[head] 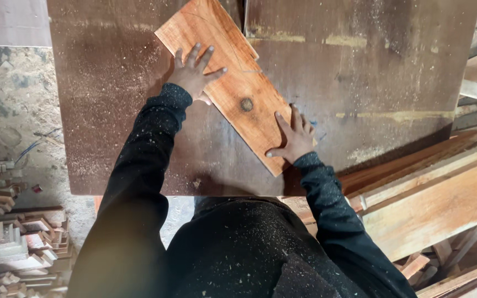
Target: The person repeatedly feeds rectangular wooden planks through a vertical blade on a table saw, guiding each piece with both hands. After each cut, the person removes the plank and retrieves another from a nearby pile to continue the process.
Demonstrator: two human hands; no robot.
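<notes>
— Where does the board (233,83) lie?

— Flat on the dusty brown table (111,110), near its middle. It is a reddish-orange plank with a dark knot near its centre, and its long axis runs on a diagonal: the far end points up and to your left, the near end comes down toward your right. The far end lies just left of a dark slot (244,14) in the table top.

— And your hands?

— Your left hand (195,74) lies on the board's left long edge, up toward the far end, fingers spread flat across the wood and the thumb tucked below the edge. Your right hand (295,139) presses on the near end, fingers splayed over the board's right side, thumb stretched across the end corner. Neither grip closes around anything; both palms are open and bear down on the wood.

— What lies around you?

— Sawdust speckles your black sleeves (150,160) and the table. To your right, long pale planks (432,193) are stacked beside the table; to your lower left, short offcuts (12,248) are piled on the floor.
</notes>
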